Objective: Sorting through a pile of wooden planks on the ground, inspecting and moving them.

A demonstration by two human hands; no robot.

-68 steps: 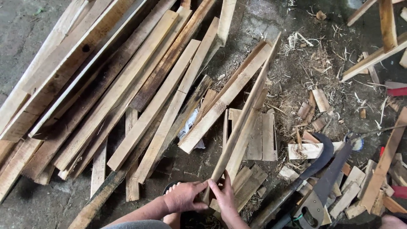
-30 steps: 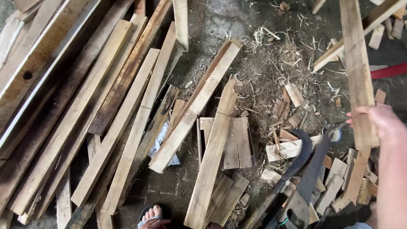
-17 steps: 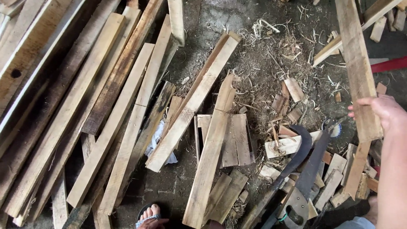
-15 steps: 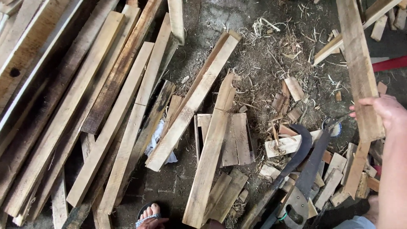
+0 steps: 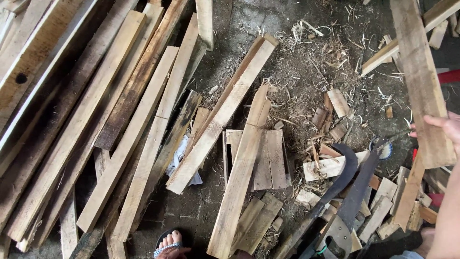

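Right hand [image 5: 443,128] at right edge is gripping a long weathered grey-brown wooden plank [image 5: 421,81], upper right. Left hand not in view. If the grip's slipping, plank could be dropping onto curved dark steel blades [image 5: 352,184] or sandalled foot [image 5: 170,242].

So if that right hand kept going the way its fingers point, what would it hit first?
The right hand already grips a long plank, fingers pointing left. Past it, probably the loose wood offcuts on the floor, though depth is unclear.

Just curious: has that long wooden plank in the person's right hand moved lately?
Hardly: the long wooden plank stays in the right hand, right of the curved blade.
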